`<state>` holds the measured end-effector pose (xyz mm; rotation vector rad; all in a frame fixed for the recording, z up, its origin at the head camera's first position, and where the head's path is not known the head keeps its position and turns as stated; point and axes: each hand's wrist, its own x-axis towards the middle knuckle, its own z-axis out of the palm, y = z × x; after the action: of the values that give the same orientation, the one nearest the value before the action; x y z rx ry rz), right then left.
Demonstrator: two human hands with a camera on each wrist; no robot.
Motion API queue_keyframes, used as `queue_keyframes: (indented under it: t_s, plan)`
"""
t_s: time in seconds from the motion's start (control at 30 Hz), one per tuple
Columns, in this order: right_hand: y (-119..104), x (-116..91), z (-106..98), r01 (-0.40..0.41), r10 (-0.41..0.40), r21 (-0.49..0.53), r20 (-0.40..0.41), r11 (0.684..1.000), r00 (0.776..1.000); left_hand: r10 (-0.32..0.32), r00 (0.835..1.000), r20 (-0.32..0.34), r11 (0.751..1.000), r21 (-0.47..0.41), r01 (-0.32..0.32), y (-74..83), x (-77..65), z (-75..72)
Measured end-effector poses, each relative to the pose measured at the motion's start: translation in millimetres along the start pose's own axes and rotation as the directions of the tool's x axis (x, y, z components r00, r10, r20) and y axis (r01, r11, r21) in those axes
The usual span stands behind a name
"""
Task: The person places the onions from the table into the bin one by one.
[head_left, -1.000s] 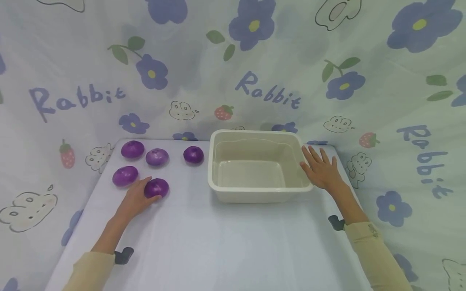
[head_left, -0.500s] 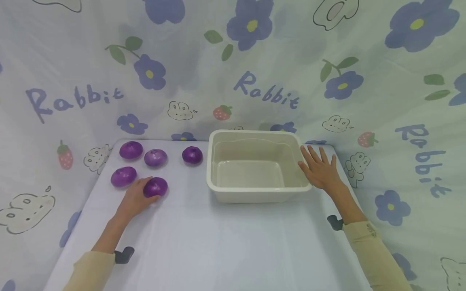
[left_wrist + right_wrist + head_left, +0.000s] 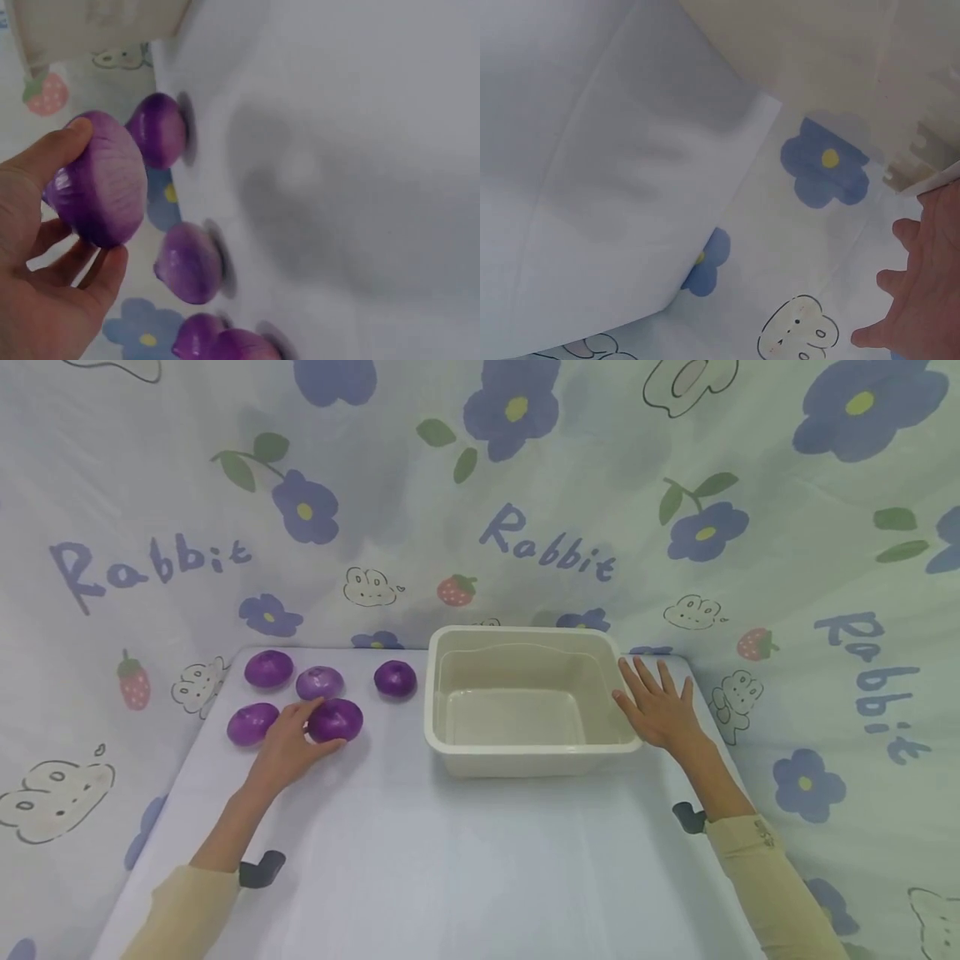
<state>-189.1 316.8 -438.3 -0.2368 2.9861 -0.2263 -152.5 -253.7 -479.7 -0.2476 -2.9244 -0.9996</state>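
Observation:
In the head view my left hand (image 3: pixel 285 750) pinches a dark purple onion (image 3: pixel 337 721) between thumb and fingers. The left wrist view gives that held onion (image 3: pixel 109 184) from the side, raised over the tabletop with its shadow apart from it. Behind and left of it lie a paler onion (image 3: pixel 320 682) and two more purple onions, a back one (image 3: pixel 268 669) and a front one (image 3: pixel 252 724). Another onion (image 3: pixel 395 679) sits beside the cream plastic basin (image 3: pixel 525 765). My right hand (image 3: pixel 663 714), fingers spread, touches the basin's right rim.
The white-covered table (image 3: pixel 465 868) ends at the back against a printed curtain (image 3: pixel 420 510), which also hangs along both sides. The basin stands at the back of the table, right of the onions, with nothing inside it.
My left hand has lifted the onion off the table and moved it slightly to the right and away from me. The right hand stays at the basin's rim.

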Motion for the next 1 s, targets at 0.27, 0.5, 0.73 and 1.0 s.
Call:
queue_keyframes:
  t_s: [0.27, 0.5, 0.73, 1.0]
  plan:
    - [1, 1, 2, -0.011, 0.011, -0.009, -0.013, 1.000, 1.000, 0.114, 0.992, -0.045, 0.993, -0.013, -0.115, 28.8, 19.3, -12.2]
    - [1, 2, 3, -0.009, 0.009, -0.005, -0.032, 1.000, 0.999, 0.158, 0.987, -0.040, 0.987, -0.019, -0.159, 55.9, 38.2, -25.5]
    - [0, 2, 2, -0.007, 0.006, -0.007, -0.029, 1.000, 1.000, 0.166, 0.986, 0.008, 0.984, -0.062, -0.165, 83.8, 62.1, -34.2]
    - [-2, 1, 0, -0.015, 0.015, -0.011, -0.017, 1.000, 1.000, 0.158, 0.980, 0.123, 0.975, -0.176, -0.135, 121.9, 90.2, -40.5]
